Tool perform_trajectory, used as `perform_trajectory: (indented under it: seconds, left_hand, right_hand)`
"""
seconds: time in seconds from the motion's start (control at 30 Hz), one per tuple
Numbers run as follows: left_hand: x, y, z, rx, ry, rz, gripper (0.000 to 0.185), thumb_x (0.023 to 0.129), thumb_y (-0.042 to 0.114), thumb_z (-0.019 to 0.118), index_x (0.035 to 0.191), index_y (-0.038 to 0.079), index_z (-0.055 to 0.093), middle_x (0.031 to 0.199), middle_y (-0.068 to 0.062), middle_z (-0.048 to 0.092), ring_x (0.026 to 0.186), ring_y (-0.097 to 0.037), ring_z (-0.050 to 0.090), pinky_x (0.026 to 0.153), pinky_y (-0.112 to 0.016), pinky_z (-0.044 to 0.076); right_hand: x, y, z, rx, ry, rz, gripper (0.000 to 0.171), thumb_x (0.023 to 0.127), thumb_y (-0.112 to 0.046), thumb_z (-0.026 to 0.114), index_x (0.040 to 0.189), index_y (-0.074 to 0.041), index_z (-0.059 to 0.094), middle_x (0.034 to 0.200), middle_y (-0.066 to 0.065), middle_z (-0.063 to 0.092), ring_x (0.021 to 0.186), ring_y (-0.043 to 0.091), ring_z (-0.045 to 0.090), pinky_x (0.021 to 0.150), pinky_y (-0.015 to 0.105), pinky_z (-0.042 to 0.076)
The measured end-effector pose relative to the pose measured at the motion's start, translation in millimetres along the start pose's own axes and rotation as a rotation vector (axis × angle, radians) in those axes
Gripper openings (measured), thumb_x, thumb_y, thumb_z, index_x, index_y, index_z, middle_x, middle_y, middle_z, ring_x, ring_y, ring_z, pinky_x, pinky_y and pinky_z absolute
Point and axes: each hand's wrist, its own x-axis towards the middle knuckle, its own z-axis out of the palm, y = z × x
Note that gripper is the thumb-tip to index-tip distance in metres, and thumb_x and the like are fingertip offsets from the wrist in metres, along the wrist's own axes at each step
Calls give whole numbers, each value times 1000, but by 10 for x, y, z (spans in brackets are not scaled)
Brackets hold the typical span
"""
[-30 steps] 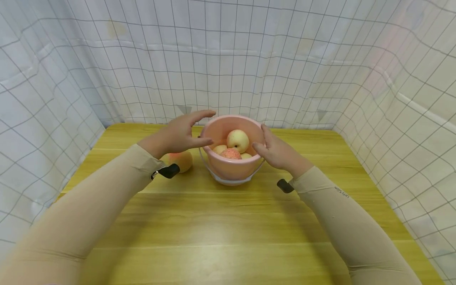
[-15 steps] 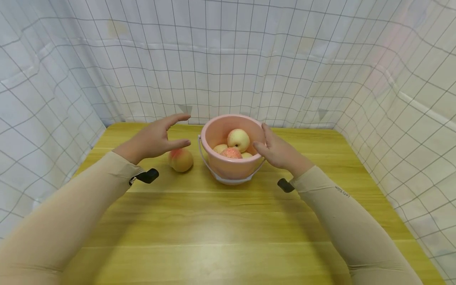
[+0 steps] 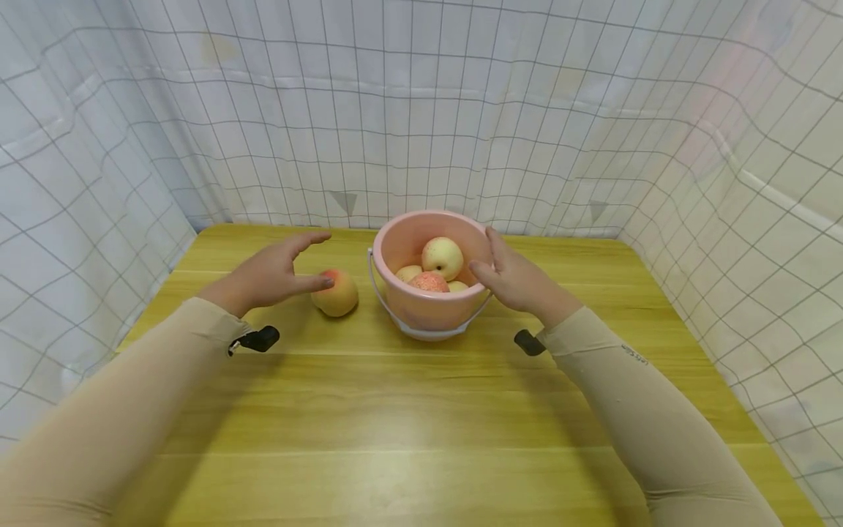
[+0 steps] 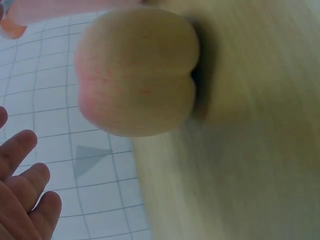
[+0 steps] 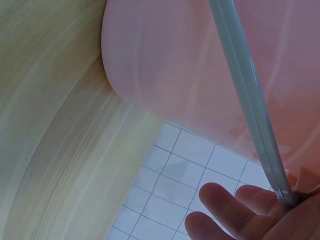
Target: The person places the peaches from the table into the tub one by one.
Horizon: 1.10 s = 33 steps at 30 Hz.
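Note:
A peach (image 3: 336,294), yellow with a red blush, sits on the table left of a pink bucket (image 3: 428,311). My left hand (image 3: 266,274) is just left of the peach, fingers spread and thumb apart, the thumb tip overlapping the peach in the head view. In the left wrist view the peach (image 4: 140,75) shows its crease, with the fingertips off to the lower left. My right hand (image 3: 520,282) holds the bucket's right rim, thumb inside and fingers outside. Beside those fingers, the grey bucket handle (image 5: 247,95) meets the rim in the right wrist view.
Inside the bucket lie several fruits, among them a pale yellow apple (image 3: 442,258) and a red speckled fruit (image 3: 429,282). The wooden table (image 3: 408,424) is bounded at the back and sides by white grid-patterned curtain (image 3: 421,110).
My left hand has drawn away from the bucket's left side, leftward, then lowered beside the peach, uncovering it. My right hand stays at the rim.

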Motion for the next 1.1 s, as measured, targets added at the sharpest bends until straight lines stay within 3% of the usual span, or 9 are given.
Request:
perform_trajectory:
  seconds: [0.3,0.8,1.1]
  left_hand:
    - [32,-176,196,-28,-46,-12,97,91,56,78,166,16,32,171,-17,32,157,-44,30,124,-66,27]
    - [72,-309,392,-45,-102,-22,102,89,51,82,165,8,31,169,-22,34,156,-45,31,125,-64,28]
    - [104,-315,473,-63,-111,-25,100,90,49,82,165,8,30,160,-22,47,145,-43,48,120,-63,36]
  right_hand:
    - [-3,-1,-2,11,6,1,88,109,-53,40,169,-5,-4,175,22,13,160,40,23,129,59,24]
    - [2,12,8,33,11,-6,88,108,-51,42,169,-5,-3,175,22,13,161,39,22,129,57,23]
    - [19,36,15,44,22,-14,88,109,-49,42,169,-4,-3,176,21,12,162,38,20,130,56,21]
